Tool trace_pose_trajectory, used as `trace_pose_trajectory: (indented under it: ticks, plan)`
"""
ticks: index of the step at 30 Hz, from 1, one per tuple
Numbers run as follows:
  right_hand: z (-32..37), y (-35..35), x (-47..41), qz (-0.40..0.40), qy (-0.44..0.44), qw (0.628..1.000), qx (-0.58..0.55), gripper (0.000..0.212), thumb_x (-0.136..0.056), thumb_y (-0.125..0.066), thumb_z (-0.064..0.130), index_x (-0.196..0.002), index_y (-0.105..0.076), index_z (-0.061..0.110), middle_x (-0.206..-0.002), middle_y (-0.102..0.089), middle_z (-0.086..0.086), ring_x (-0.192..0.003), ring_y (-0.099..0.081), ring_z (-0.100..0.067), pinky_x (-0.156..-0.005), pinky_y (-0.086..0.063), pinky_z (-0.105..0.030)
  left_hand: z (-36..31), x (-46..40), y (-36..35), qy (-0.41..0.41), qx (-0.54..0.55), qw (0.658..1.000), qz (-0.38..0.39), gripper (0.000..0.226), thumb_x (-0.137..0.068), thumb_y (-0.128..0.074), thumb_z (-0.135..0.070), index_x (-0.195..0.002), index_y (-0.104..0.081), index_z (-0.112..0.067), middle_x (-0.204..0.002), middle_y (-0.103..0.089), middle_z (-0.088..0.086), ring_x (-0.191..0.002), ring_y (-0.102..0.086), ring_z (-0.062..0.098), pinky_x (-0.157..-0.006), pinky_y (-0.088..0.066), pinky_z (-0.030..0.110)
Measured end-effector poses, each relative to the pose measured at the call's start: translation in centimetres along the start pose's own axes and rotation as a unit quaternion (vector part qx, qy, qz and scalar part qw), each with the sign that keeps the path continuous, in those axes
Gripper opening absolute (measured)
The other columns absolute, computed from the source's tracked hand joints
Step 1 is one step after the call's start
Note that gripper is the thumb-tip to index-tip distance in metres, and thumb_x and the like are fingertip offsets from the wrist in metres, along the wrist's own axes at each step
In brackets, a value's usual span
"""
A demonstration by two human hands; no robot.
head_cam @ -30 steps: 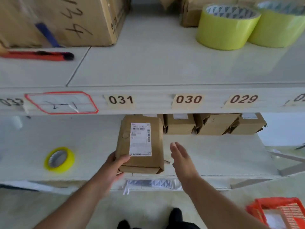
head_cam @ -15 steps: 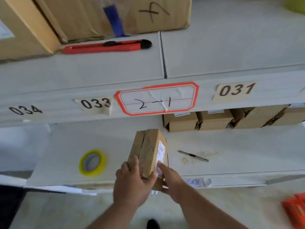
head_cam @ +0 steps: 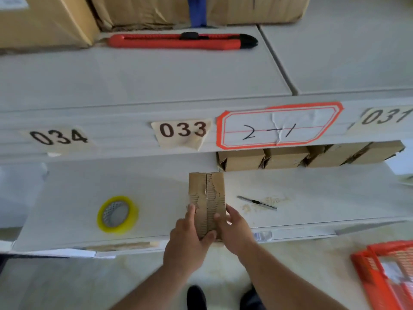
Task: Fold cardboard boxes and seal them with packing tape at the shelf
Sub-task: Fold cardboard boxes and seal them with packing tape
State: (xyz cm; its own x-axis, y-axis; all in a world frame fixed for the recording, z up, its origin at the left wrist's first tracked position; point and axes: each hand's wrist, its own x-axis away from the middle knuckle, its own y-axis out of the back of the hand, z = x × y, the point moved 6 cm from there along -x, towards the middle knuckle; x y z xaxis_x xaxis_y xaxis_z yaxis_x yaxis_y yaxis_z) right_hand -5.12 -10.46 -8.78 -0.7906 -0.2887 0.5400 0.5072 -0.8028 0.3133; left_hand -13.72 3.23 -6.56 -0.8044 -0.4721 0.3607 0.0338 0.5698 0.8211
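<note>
Gripping a small cardboard box (head_cam: 206,198) at the near edge of the lower shelf (head_cam: 156,189), the left hand (head_cam: 187,240) and right hand (head_cam: 234,231) curl round its sides. A yellow tape roll (head_cam: 117,214) lies left; a red utility knife (head_cam: 182,41) rests far, on the upper shelf.

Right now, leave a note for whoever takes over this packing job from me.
Left hand and right hand both grip the small box at the lower shelf's front edge, flap seam facing up.
Yellow tape roll lies left of the box; a pen-like tool lies right.
Done: flaps folded shut; closed boxes sit behind.
Left: no tape visible on the seam; tape it.
</note>
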Motion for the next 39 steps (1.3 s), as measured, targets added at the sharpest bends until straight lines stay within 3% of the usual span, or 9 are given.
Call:
trace_pose_trajectory:
  ticks: [7,20,23,26,28,32,35,37,39]
  plan:
    - [1.2,0.6,0.6,0.013,-0.027,1.000,0.004,0.025,-0.106,-0.048,0.031,-0.125,-0.064,0.034,-0.108,-0.074,0.012,-0.096,-0.070,-0.010,-0.081,-0.058,-0.030,0.3,0.7,-0.1,-0.050,-0.039,0.998,0.028,0.091,-0.097,-0.037,-0.072,-0.162,0.015,-0.035,-0.148,-0.041,-0.001,-0.127,-0.051,0.018,-0.093,-0.052,0.036]
    - [1.2,-0.4,1.8,-0.006,-0.017,0.998,0.053,0.029,-0.107,-0.041,0.039,-0.128,-0.061,0.037,-0.104,-0.073,0.015,-0.093,-0.069,-0.009,-0.087,-0.059,-0.040,0.7,0.1,0.4,-0.051,0.054,0.995,0.061,0.102,-0.091,-0.055,-0.069,-0.163,0.008,-0.032,-0.167,-0.017,-0.003,-0.147,-0.031,0.023,-0.114,-0.041,0.044]
    - [0.9,-1.4,2.4,0.000,-0.010,0.999,0.045,0.032,-0.107,-0.038,0.032,-0.132,-0.058,0.038,-0.108,-0.071,0.015,-0.095,-0.066,-0.005,-0.086,-0.058,-0.034,0.0,-0.3,0.8,-0.037,-0.042,0.997,0.057,0.124,-0.076,-0.058,-0.082,-0.161,0.009,-0.022,-0.169,-0.001,0.004,-0.149,-0.026,0.031,-0.110,-0.044,0.046]
    - [0.7,-1.8,3.0,0.019,-0.017,0.999,0.028,0.032,-0.108,-0.040,0.032,-0.132,-0.054,0.048,-0.113,-0.070,0.018,-0.096,-0.063,0.004,-0.074,-0.049,-0.018,-1.0,-0.1,0.8,-0.019,-0.092,0.995,0.038,0.125,-0.076,-0.057,-0.081,-0.158,0.012,-0.018,-0.168,0.003,0.011,-0.146,-0.030,0.034,-0.104,-0.049,0.047]
    - [0.5,-1.5,3.0,0.032,-0.017,0.999,-0.007,0.030,-0.109,-0.040,0.037,-0.126,-0.058,0.055,-0.115,-0.071,0.021,-0.102,-0.064,0.002,-0.081,-0.050,-0.020,-1.6,0.0,0.8,-0.001,-0.081,0.996,0.029,0.124,-0.076,-0.057,-0.081,-0.158,0.011,-0.017,-0.167,0.002,0.012,-0.145,-0.030,0.035,-0.103,-0.049,0.047]
    - [-1.7,0.2,1.8,0.003,-0.069,0.995,-0.073,0.028,-0.106,-0.050,0.045,-0.097,-0.069,0.027,-0.101,-0.072,0.003,-0.100,-0.067,-0.024,-0.089,-0.054,-0.038,0.4,-1.3,1.3,0.041,0.089,0.995,0.030,0.116,-0.069,-0.072,-0.072,-0.159,-0.014,-0.027,-0.160,-0.024,-0.001,-0.138,-0.041,0.024,-0.106,-0.050,0.040]
    - [-3.9,0.6,0.4,0.002,-0.145,0.987,-0.073,0.038,-0.097,-0.060,0.057,-0.122,-0.062,0.028,-0.119,-0.066,0.004,-0.110,-0.061,-0.019,-0.098,-0.051,-0.039,1.7,-1.7,1.3,0.023,0.310,0.948,0.068,0.064,-0.084,-0.077,-0.032,-0.140,-0.046,-0.039,-0.132,-0.063,-0.013,-0.112,-0.063,0.001,-0.077,-0.054,0.010]
    - [-5.1,-0.1,0.1,0.037,-0.215,0.965,-0.147,0.047,-0.094,-0.065,0.060,-0.121,-0.064,0.023,-0.122,-0.065,0.004,-0.113,-0.060,-0.016,-0.105,-0.053,-0.045,2.6,-1.5,0.6,0.023,0.356,0.928,0.105,0.055,-0.086,-0.073,-0.029,-0.133,-0.050,-0.044,-0.119,-0.068,-0.025,-0.107,-0.064,-0.006,-0.076,-0.052,0.011]
    - [-5.8,-0.5,-0.2,0.061,-0.224,0.956,-0.177,0.044,-0.091,-0.067,0.064,-0.115,-0.065,0.028,-0.123,-0.066,0.005,-0.115,-0.060,-0.015,-0.106,-0.052,-0.045,3.8,-1.6,-0.1,0.074,0.394,0.908,0.123,0.051,-0.077,-0.067,-0.043,-0.126,-0.054,-0.046,-0.111,-0.069,-0.031,-0.105,-0.064,-0.009,-0.090,-0.053,0.026]
